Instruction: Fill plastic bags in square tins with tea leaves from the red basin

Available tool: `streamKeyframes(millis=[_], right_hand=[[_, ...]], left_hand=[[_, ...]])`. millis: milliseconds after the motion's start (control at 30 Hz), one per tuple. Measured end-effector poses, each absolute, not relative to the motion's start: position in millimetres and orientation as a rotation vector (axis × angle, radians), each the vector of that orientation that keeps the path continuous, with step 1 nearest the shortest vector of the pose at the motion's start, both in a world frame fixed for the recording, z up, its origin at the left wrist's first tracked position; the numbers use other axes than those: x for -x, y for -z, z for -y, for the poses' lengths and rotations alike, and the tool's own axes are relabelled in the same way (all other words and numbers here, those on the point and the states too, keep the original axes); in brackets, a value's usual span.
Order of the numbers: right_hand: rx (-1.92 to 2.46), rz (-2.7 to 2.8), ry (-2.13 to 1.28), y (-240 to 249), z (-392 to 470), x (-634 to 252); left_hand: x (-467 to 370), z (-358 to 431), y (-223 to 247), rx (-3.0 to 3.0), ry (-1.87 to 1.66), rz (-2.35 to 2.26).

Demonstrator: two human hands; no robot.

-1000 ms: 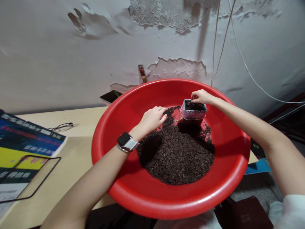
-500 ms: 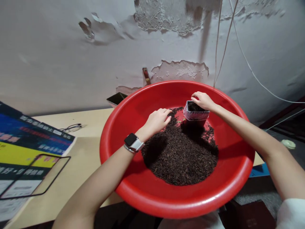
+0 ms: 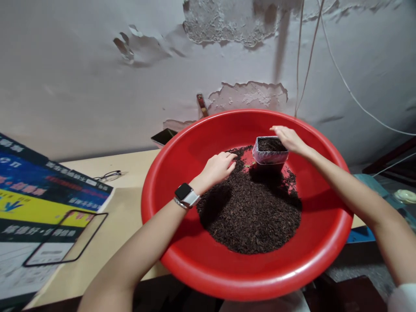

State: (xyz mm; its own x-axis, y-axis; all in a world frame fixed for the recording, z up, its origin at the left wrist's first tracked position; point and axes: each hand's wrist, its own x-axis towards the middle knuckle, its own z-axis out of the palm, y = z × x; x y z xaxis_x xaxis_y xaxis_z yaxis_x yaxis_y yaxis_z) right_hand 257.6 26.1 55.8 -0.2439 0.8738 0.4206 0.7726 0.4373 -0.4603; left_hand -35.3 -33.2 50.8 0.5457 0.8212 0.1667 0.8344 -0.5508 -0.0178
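Note:
A dark, loose material that looks like tea leaves (image 3: 250,221) lies heaped in a wide red plastic basin (image 3: 247,284). Toward the basin's far side stands a small square box (image 3: 270,157), lined with a clear plastic bag and filled near its top with the same dark material. My right hand (image 3: 290,138) hovers at the box's right rear edge, fingers stretched out and holding nothing. Left of the box, my left hand (image 3: 218,168), with a watch on its wrist, hangs over the edge of the heap. Its fingers are loosely bent and apart, with nothing visible in them.
The basin sits on a pale wooden table (image 3: 121,221). To its left are a printed poster (image 3: 42,203), a thin black frame (image 3: 66,238) and eyeglasses (image 3: 112,175). A peeling wall (image 3: 97,95) stands close behind, with white cords (image 3: 307,73) hanging down at right.
My right hand has drawn back to the right from over the box's top, its fingers now straighter, and more of the dark contents shows. My left hand has barely moved.

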Motion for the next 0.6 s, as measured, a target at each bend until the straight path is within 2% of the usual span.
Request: streamKeyframes(millis=[100, 233, 467, 533, 600], right_hand=[[1.442, 1.801, -0.177, -66.0, -27.3, -273.6], [1.700, 1.625, -0.311, -57.8, -33.4, -291.4], [1.898, 1.083, -1.194, -22.4, -41.2, -288.1], [1.877, 1.046, -1.317, -18.9, -42.5, -281.8], [1.867, 0.988, -1.367, -18.6, -41.6, -278.0]], left_hand=[[34.4, 30.9, -44.2, 2.704, 0.146, 1.431], [30.0, 30.7, -32.2, 2.767, 0.068, 1.480], [15.0, 27.6, -2.1, 3.212, 0.265, 1.887], [5.8, 17.3, 3.0, 3.229, 0.382, 2.112], [-6.1, 1.6, 5.4, 3.154, 0.664, 2.398]])
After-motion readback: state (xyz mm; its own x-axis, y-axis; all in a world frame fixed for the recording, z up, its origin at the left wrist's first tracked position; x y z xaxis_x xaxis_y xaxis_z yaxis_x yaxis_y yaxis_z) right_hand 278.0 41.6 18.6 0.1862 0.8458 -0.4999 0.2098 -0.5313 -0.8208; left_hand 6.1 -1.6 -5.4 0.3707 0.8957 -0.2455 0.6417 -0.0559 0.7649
